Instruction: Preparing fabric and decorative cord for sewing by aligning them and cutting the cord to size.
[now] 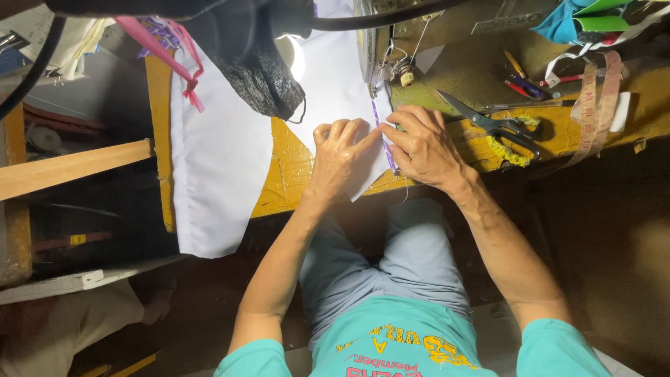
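White fabric [335, 84] lies on a yellow sewing table [293, 167] under the head of a sewing machine [419, 28]. A thin purple trim [382, 136] runs along the fabric's right edge, down from the needle area. My left hand [338, 157] presses flat on the fabric just left of the trim, fingers together. On the other side of the trim, my right hand [422, 146] rests with its fingertips pinching the fabric edge and trim. Both hands meet at the trim, close below the needle.
Scissors [499, 122] lie on the table right of my right hand, with a measuring tape [593, 105] and pens [520, 77] beyond. More white cloth [216, 160] hangs off the table's left side. A black bag [258, 63] dangles above. A wooden bar [70, 167] sits at left.
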